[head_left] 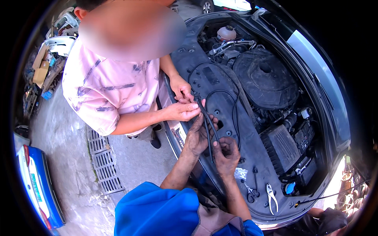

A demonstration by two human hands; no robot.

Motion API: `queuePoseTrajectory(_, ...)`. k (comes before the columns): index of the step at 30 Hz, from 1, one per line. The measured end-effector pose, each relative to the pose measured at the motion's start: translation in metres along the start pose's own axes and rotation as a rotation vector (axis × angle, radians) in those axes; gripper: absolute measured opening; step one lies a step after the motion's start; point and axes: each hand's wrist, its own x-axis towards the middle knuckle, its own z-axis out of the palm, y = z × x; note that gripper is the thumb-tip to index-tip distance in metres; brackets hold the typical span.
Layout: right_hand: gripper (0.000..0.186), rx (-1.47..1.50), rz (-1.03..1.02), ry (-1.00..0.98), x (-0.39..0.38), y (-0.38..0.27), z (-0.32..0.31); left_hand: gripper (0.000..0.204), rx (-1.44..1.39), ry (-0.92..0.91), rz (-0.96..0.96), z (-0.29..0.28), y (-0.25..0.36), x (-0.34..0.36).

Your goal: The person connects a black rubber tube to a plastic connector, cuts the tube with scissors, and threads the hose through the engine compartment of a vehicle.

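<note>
Two black cable strands (210,151) run down from a co-worker's hands into mine, above the dark plastic panel at the front of an open car engine bay. My left hand (197,137) curls its blackened fingers around the strands from below. Just to the right, my right hand (227,156) pinches one strand between thumb and fingers. At the upper end, the co-worker's hands (185,106) grip the strands close to my left fingertips. A looped stretch of black cable (237,114) lies on the panel behind.
On the panel (252,157) lie pliers (271,198), scissors (250,192) and a small clear bag of white pieces (241,173). Beyond are a round black engine cover (265,76) and a coolant tank (226,33). The co-worker in a pink shirt (110,82) stands at left.
</note>
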Motion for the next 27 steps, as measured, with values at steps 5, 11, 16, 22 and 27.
queuePoseTrajectory(5, 0.015, -0.062, 0.003, 0.004, 0.001, 0.004, 0.001, 0.023, 0.059, 0.008, 0.022, 0.007, 0.002, -0.001)
queuePoseTrajectory(11, 0.014, -0.027, 0.07, -0.019, 0.001, 0.004, 0.004, 0.022, 0.135, 0.005, 0.09, 0.023, 0.004, -0.005)
queuePoseTrajectory(16, 0.015, -0.028, 0.048, -0.026, -0.001, 0.01, 0.003, 0.021, 0.173, -0.031, 0.112, 0.031, 0.004, -0.007)
queuePoseTrajectory(22, 0.016, 0.011, 0.048, -0.058, 0.0, 0.009, 0.002, 0.021, 0.182, -0.045, 0.081, 0.036, 0.006, -0.005)
queuePoseTrajectory(27, 0.019, 0.107, 0.166, -0.095, -0.001, 0.003, 0.0, 0.021, 0.214, -0.065, 0.1, 0.036, 0.014, 0.011)
